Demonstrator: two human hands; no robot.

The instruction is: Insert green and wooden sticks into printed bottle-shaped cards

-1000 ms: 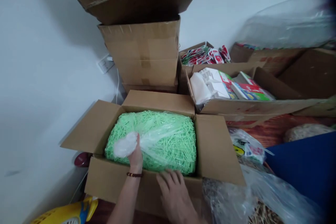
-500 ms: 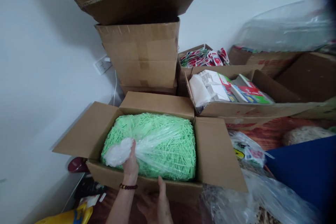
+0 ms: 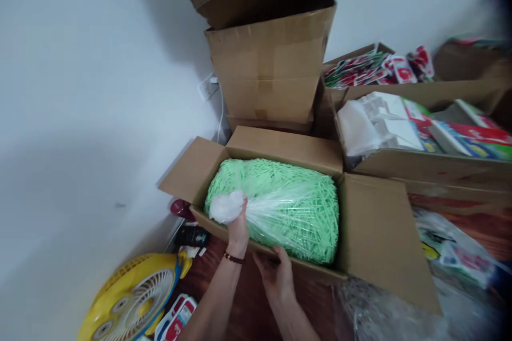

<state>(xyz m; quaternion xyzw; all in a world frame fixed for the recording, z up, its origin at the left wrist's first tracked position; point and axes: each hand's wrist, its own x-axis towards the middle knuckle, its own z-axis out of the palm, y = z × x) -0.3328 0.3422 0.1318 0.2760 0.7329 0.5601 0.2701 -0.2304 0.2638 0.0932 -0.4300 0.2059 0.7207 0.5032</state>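
Observation:
A clear plastic bag (image 3: 296, 208) packed with light green shredded paper fills an open cardboard box (image 3: 376, 224). My left hand (image 3: 239, 226), with a dark bead bracelet on the wrist, is closed around the bag's gathered neck. The bunched white end of the bag (image 3: 226, 206) puffs out to the left of that hand. By the box's front edge is my right hand (image 3: 278, 274), its thumb raised near the rim and apart from the fingers. Whether it touches the cardboard I cannot tell.
Stacked cardboard boxes (image 3: 268, 64) rise behind. An open box of white and coloured packets (image 3: 400, 128) stands at the right. A yellow fan (image 3: 136, 295) is on the floor at left, against the white wall (image 3: 72, 117). Loose clear plastic (image 3: 380, 309) lies front right.
The view has swung left, so everything sits farther right and the fan shows more fully. My left hand keeps hold of the bag's neck; my right hand has come up closer to the box rim.

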